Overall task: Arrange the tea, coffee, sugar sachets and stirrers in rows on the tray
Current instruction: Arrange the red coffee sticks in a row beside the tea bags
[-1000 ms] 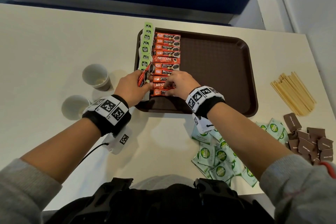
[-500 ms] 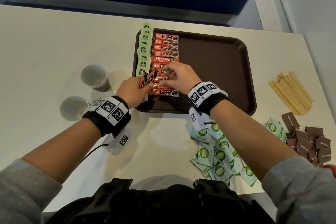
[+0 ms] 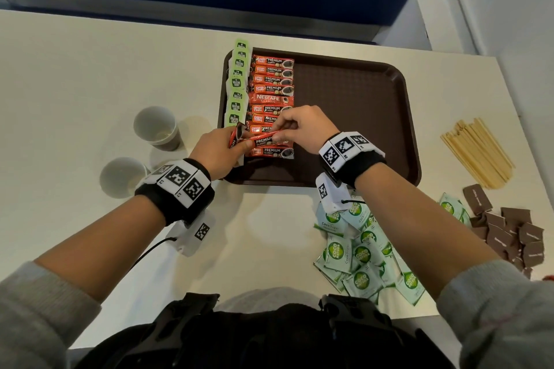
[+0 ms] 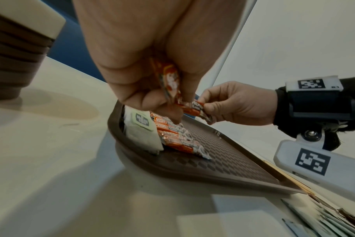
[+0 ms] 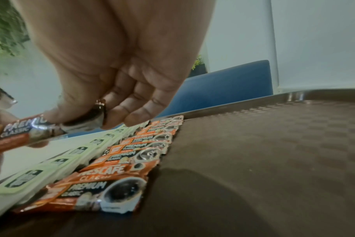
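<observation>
Pinching 1 coffee stick (image 3: 260,139) between left hand (image 3: 218,149) and right hand (image 3: 302,126) at the tray's (image 3: 359,177) 9 o'clock; a careless drop could likely nudge the row (image 3: 271,105) crooked.

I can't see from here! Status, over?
Left hand and right hand both pinch one coffee stick, lifted over tray. Coffee row unfinished. Nothing blocking.
</observation>
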`<state>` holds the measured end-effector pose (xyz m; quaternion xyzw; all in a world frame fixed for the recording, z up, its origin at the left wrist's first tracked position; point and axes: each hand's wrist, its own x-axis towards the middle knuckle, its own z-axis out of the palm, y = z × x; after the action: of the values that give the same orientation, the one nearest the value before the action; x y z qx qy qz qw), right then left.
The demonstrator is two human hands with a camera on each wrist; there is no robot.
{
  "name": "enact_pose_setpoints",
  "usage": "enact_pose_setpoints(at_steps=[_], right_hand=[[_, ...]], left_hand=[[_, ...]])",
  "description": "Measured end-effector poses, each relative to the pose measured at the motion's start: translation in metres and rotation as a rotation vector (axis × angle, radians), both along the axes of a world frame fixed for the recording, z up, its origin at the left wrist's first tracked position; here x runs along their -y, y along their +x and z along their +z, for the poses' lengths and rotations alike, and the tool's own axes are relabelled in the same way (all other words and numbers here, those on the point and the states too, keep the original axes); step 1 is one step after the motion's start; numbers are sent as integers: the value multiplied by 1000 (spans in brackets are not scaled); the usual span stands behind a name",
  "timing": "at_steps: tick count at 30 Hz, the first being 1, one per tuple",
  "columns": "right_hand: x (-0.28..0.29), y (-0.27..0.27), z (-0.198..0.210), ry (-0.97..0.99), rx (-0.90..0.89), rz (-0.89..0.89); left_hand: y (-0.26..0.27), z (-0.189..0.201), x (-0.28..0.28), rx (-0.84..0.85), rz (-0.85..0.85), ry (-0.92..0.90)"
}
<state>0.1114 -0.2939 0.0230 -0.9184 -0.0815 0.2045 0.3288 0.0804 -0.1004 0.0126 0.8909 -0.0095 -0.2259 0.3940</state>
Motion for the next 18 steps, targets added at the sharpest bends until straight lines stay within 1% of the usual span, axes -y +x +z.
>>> enact_pose_setpoints(at_steps=[4, 9, 14, 18], right_hand=[[11, -7, -5, -34, -75, -30], [13, -17, -13, -73, -152, -14], [10, -19, -21, -142, -124, -5], [9, -19, -25, -159, -72, -20]], left_hand=[[0, 2, -2, 29, 77, 15], [1, 4, -3, 55, 89, 24], [2, 4, -2, 64, 88, 37], [2, 4, -2, 64, 80, 32]])
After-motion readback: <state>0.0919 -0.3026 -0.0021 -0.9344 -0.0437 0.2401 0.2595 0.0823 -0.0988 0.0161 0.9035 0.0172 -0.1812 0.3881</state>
